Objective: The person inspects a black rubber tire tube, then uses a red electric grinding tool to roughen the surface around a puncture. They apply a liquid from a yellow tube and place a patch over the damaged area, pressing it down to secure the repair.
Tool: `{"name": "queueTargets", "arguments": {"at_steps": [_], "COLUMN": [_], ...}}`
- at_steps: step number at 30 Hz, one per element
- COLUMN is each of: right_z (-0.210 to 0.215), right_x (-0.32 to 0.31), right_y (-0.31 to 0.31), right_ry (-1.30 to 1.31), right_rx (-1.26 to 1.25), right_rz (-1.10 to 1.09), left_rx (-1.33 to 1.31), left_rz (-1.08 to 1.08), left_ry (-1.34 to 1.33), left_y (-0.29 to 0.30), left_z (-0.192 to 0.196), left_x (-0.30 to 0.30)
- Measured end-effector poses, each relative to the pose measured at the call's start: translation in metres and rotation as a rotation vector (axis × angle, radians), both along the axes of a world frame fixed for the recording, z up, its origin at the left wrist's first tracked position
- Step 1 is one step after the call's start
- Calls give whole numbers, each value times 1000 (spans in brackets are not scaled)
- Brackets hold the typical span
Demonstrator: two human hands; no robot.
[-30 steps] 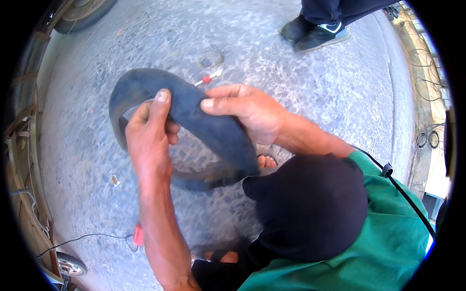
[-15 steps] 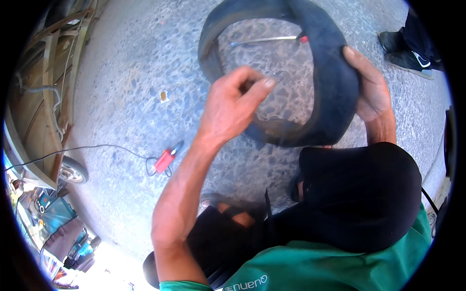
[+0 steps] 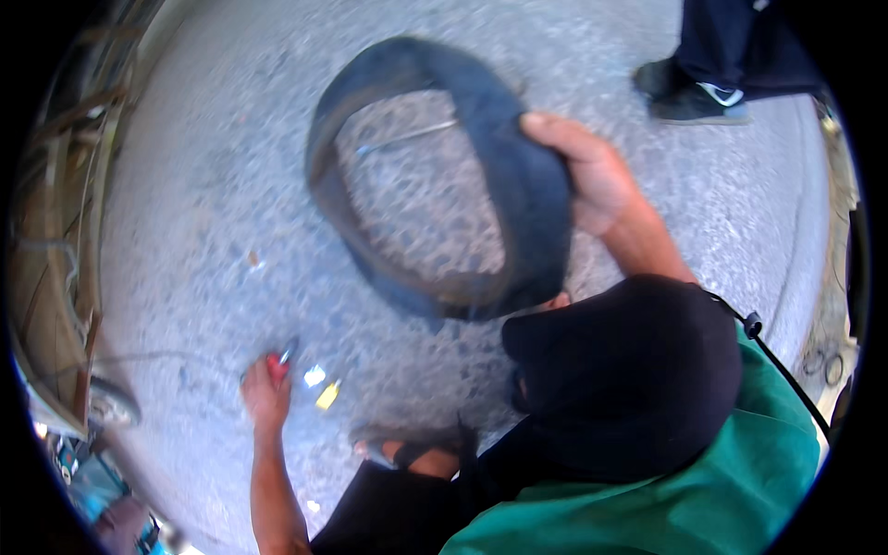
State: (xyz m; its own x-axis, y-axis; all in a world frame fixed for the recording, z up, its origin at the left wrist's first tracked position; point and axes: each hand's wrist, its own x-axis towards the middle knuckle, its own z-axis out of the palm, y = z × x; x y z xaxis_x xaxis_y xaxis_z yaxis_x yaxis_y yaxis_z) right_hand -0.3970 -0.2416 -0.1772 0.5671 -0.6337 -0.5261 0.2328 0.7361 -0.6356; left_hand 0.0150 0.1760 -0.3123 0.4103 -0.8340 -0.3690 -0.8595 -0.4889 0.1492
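My right hand (image 3: 592,176) grips a black rubber inner tube (image 3: 435,166) by its right side and holds the loop up over the concrete ground. My left hand (image 3: 265,393) is low at the left, down on the ground, with its fingers closed around a red-handled tool (image 3: 277,363). A small yellow piece (image 3: 326,395) and a shiny bit (image 3: 314,375) lie just right of that hand. A thin metal rod (image 3: 407,137) shows on the ground through the loop of the tube. My foot in a sandal (image 3: 407,453) is below.
Another person's dark shoes and trouser legs (image 3: 698,92) stand at the top right. A vehicle's edge and a small wheel (image 3: 106,402) run along the left. A cable (image 3: 157,356) lies on the ground near the left hand.
My left hand let go of the tube and dropped to the ground, taking hold of the red-handled tool. The tube now hangs from my right hand alone.
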Motion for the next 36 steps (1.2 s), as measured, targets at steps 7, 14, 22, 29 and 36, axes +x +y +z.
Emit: {"name": "queueTargets", "arguments": {"at_steps": [7,14,22,29,36], "right_z": [11,14,10,10,13], "right_x": [11,7,5,3,5], "right_y": [10,16,15,18,21], "right_ry": [41,32,-16,-17,-16], "right_rx": [-100,-69,-89,-76,-58], "right_rz": [-20,-64,14,22,-12], "left_rx": [-183,-384,-395,-385,-550], "left_rz": [145,130,-19,-90,-206], "left_ry": [240,486,576,546,455], "left_y": [-21,-161,-238,-260,-284], "left_z": [28,121,203,208,201], "left_x": [-8,-66,-149,-176,-188]}}
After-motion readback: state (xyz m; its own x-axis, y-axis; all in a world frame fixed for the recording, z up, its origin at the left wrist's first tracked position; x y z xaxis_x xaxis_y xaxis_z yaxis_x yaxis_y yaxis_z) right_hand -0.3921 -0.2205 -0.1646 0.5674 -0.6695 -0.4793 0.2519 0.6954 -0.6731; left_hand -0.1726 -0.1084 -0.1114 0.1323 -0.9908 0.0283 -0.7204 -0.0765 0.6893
